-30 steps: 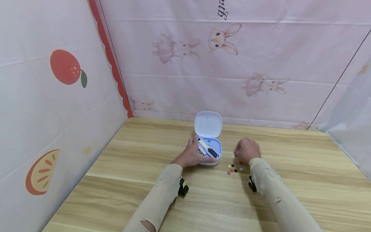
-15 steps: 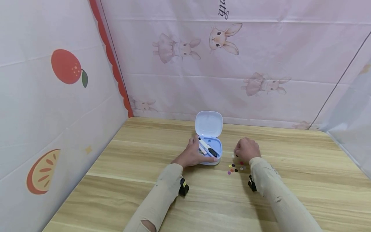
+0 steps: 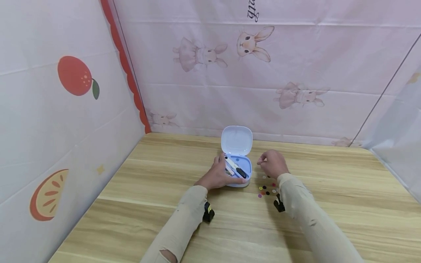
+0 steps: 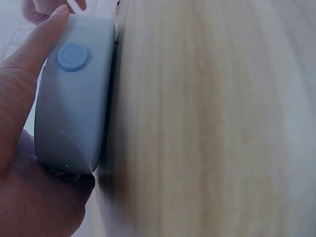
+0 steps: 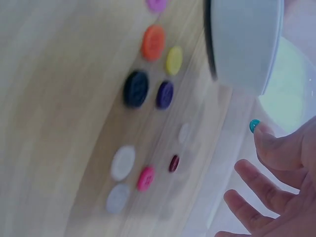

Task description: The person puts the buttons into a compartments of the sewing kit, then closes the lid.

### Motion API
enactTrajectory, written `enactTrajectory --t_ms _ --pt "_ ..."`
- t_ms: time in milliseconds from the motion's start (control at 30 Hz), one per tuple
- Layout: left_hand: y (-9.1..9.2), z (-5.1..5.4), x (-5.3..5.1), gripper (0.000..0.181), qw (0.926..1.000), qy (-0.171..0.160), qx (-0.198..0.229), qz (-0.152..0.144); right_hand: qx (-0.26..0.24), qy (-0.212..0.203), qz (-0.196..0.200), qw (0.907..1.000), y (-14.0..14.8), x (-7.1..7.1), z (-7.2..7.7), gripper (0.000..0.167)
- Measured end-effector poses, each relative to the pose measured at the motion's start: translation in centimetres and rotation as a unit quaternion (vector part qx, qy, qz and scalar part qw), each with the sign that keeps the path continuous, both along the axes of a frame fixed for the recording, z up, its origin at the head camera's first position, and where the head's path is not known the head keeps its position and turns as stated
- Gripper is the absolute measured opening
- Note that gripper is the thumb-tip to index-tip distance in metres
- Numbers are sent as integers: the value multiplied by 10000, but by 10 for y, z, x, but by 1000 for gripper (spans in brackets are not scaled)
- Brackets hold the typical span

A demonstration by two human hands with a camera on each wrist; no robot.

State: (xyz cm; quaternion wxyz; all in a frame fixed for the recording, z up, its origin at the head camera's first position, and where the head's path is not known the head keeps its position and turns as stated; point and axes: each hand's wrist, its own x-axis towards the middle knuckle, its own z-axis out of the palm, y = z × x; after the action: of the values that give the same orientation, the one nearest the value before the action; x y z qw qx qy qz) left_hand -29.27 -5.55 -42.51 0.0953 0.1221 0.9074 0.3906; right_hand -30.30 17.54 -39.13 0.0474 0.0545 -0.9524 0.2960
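Note:
My left hand (image 3: 218,176) grips the near left of a small light-blue plastic box (image 3: 245,162), thumb along its front wall. In the left wrist view that wall bears a round blue knob (image 4: 72,57). The lid (image 3: 236,140) stands raised at the back. Inside lie slim white items and one with a black end (image 3: 241,172). Just right of the box, my right hand (image 3: 274,163) is raised above the table. It pinches a small teal button (image 5: 254,125) at the thumb tip. Several loose buttons lie below it, among them an orange button (image 5: 153,42) and a pink button (image 5: 145,178).
The wooden table (image 3: 164,160) runs back to a pink curtain (image 3: 204,106) printed with rabbits. A white sheet (image 3: 79,128) with fruit prints hangs along the left side. A black wrist camera (image 3: 279,203) sits under the right sleeve.
My right hand has lifted from the buttons and moved left and away from me, closer to the box, with the teal button. My left hand keeps its place on the box.

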Motion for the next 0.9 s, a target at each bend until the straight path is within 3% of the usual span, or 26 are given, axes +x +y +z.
enactTrajectory --t_ms 433,900 --pt "-3 0 -2 137 9999 51 109 -58 -517 45 65 9986 -23 -2 3 8" --pt "-1 1 0 137 9997 139 166 -102 -196 340 -17 9992 -39 -9 -5 7"
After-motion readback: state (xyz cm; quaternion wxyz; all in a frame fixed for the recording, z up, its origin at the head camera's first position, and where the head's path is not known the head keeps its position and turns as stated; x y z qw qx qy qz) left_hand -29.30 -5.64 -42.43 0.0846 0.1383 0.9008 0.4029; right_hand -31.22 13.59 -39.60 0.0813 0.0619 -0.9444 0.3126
